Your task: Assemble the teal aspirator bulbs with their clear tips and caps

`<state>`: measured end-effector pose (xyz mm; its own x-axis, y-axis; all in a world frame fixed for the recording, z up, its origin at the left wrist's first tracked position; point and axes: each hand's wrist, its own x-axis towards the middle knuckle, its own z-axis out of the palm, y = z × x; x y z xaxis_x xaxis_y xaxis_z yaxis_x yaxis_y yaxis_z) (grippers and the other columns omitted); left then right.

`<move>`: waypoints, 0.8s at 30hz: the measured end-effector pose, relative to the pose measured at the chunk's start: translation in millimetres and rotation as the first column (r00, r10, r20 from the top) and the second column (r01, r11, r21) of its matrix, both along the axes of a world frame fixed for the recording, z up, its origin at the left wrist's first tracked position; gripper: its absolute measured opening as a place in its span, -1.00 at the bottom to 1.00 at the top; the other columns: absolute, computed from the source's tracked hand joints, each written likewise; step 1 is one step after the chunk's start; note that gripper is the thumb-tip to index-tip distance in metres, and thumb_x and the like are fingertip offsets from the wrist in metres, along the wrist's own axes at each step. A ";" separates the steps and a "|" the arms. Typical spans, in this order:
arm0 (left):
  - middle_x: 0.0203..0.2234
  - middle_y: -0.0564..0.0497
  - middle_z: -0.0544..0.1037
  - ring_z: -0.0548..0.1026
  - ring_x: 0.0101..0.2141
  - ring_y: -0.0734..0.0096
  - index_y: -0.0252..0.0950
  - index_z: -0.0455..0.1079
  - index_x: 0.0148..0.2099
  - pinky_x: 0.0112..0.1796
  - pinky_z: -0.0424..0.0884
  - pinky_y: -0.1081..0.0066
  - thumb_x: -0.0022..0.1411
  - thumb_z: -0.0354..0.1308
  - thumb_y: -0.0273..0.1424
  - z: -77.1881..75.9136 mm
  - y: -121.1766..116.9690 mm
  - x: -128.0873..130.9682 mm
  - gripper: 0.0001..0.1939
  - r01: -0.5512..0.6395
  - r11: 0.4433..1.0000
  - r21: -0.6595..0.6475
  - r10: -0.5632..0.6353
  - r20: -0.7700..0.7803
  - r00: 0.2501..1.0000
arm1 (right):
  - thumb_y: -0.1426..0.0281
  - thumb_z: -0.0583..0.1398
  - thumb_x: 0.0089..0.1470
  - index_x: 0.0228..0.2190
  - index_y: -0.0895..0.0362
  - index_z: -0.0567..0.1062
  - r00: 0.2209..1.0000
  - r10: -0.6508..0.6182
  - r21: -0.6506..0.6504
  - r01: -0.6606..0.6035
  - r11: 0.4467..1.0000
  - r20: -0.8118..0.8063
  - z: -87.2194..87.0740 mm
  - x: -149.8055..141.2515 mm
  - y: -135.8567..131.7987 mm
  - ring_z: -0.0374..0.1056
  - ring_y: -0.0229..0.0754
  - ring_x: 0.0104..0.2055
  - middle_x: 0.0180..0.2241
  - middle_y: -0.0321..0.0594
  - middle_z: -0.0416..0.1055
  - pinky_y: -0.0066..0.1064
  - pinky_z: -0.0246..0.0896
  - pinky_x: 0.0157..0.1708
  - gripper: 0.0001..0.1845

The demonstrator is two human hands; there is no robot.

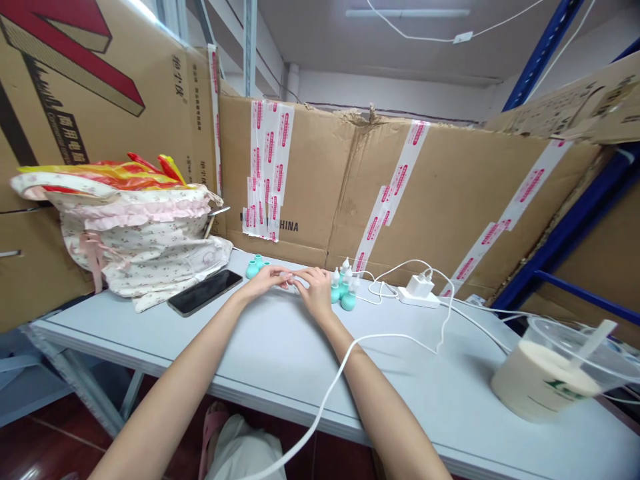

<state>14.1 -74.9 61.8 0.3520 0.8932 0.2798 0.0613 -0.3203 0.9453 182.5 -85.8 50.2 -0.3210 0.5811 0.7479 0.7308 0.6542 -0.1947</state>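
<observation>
My left hand (pixel 266 281) and my right hand (pixel 315 292) meet over the middle of the table, fingers bent and closed together. Something small and pale may be between the fingertips, too small to make out. Just beyond my left hand stand several teal rubber bulbs (pixel 252 269) with open tops, partly hidden by that hand. To the right of my right hand is a group of teal bulbs with clear pointed tips (pixel 349 302), standing upright close together.
A black phone (pixel 205 293) lies left, before a floral cloth bag (pixel 145 233). At the right are a white power strip with a charger (pixel 419 293) and a drink cup (pixel 540 387). A white cable (pixel 385 335) crosses over my right forearm. Cardboard (pixel 310 167) walls the back.
</observation>
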 end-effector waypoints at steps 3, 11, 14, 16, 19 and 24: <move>-0.51 -0.05 0.51 0.40 -0.54 0.48 -0.42 0.44 -0.29 -0.41 0.36 0.43 -0.09 0.26 -0.15 0.1 -0.5 -1.2 -0.58 0.004 1.000 0.016 -0.003 -0.018 1.000 | 0.31 0.06 0.14 -0.18 -0.01 0.49 0.999 0.033 -0.002 -0.033 0.999 0.008 -2.1 0.8 1.0 0.24 -0.22 -0.19 -0.26 -0.25 0.46 -0.34 -0.12 -0.13 -0.75; -0.35 -0.05 0.49 0.44 -0.37 0.40 -0.34 0.40 -0.20 -0.28 0.35 0.38 -0.05 0.22 -0.18 -0.2 4.1 -17.2 -0.61 -0.024 0.999 0.049 0.024 0.007 1.000 | 0.22 0.06 0.13 -0.10 -0.03 0.43 0.998 -0.016 0.013 0.015 1.000 0.057 11.9 -5.0 -4.1 0.19 -0.19 -0.11 -0.18 -0.23 0.43 -0.33 -0.13 -0.13 -0.68; -0.41 0.00 0.48 0.42 -0.42 0.42 -0.32 0.39 -0.22 -0.35 0.32 0.42 -0.07 0.21 -0.20 -3.4 6.9 -26.9 -0.62 -0.068 0.996 0.057 0.075 -0.128 0.989 | 0.26 0.04 0.15 -0.09 -0.04 0.42 0.995 -0.076 -0.008 0.077 0.997 0.066 17.1 -4.1 0.5 0.15 -0.16 -0.07 -0.12 -0.22 0.39 -0.30 -0.14 -0.12 -0.70; -0.50 0.03 0.46 0.39 -0.49 0.44 -0.32 0.41 -0.29 -0.42 0.29 0.47 -0.09 0.20 -0.21 -9.5 8.4 -28.9 -0.67 -0.032 0.997 0.064 0.049 -0.279 0.959 | 0.32 0.03 0.16 -0.18 -0.02 0.48 0.986 -0.138 -0.073 0.145 0.987 0.092 16.3 -3.9 9.3 0.15 -0.15 -0.08 -0.13 -0.21 0.38 -0.28 -0.12 -0.14 -0.73; -0.55 0.06 0.45 0.36 -0.51 0.44 -0.30 0.44 -0.38 -0.46 0.23 0.50 -0.16 0.22 -0.27 -20.6 9.9 -26.7 -0.75 0.037 0.993 0.115 0.022 -0.472 0.881 | 0.39 0.06 0.11 -0.31 0.02 0.52 0.958 -0.179 -0.159 0.218 0.963 0.224 11.2 -10.1 26.5 0.15 -0.10 -0.10 -0.17 -0.18 0.40 -0.25 -0.10 -0.18 -0.77; -0.53 0.05 0.46 0.35 -0.47 0.41 -0.28 0.47 -0.38 -0.44 0.20 0.50 -0.14 0.19 -0.29 -29.4 12.4 -24.7 -0.77 0.053 0.979 0.195 0.084 -0.631 0.772 | 0.46 0.13 0.00 -0.35 0.12 0.54 0.851 -0.205 -0.107 0.290 0.951 0.484 5.4 -35.1 47.4 0.15 -0.02 -0.09 -0.23 -0.03 0.41 -0.17 -0.11 -0.13 -0.81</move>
<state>-10.6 -62.5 32.4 0.4965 0.8527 0.1624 0.6296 -0.4826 0.6089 147.4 -38.5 55.6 -0.4325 0.7914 0.4319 0.8968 0.4273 0.1150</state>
